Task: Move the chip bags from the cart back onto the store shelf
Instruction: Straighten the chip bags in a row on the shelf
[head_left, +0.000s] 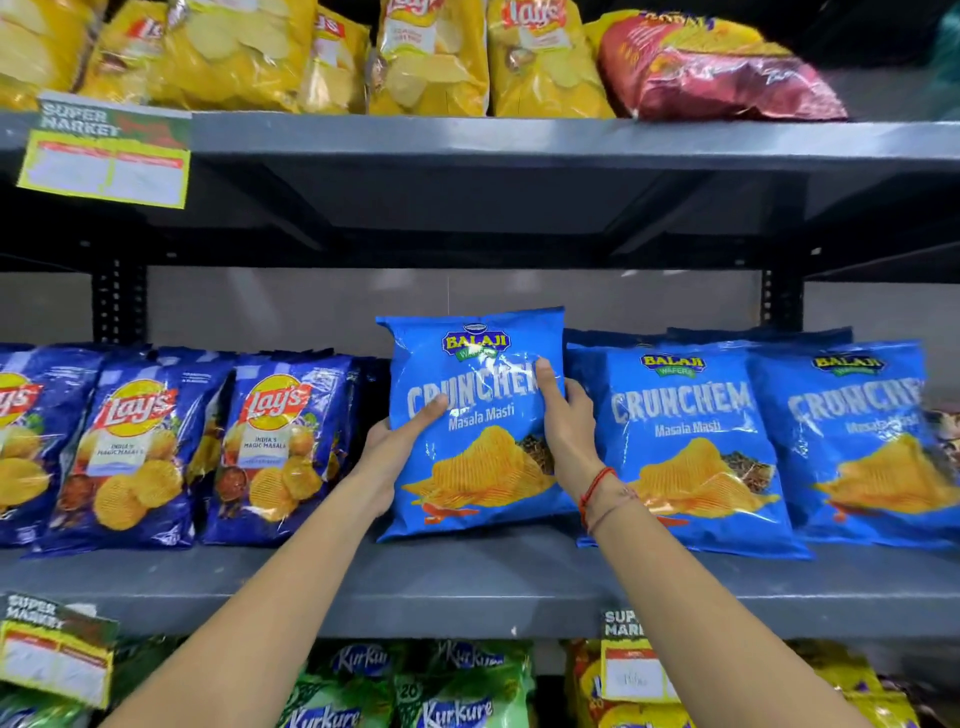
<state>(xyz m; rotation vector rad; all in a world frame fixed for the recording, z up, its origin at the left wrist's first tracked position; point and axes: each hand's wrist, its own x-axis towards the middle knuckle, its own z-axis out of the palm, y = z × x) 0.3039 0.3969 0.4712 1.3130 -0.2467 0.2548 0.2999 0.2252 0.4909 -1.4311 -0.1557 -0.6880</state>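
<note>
A light blue Balaji Crunchem chip bag (475, 457) stands upright on the grey middle shelf (467, 587). My left hand (395, 447) grips its left edge, thumb across the front. My right hand (563, 415) holds its right edge, thumb on the lettering; a red thread circles that wrist. Two matching Crunchem bags (685, 447) (857, 441) stand to the right, the nearer one touching my right hand. The cart is out of view.
Dark blue Lay's bags (280, 447) fill the middle shelf's left part. Yellow Lay's bags (431, 52) and a red bag (717, 73) lie on the upper shelf. Green Kurkure bags (452, 691) sit below. Price tags (104, 156) hang off shelf edges.
</note>
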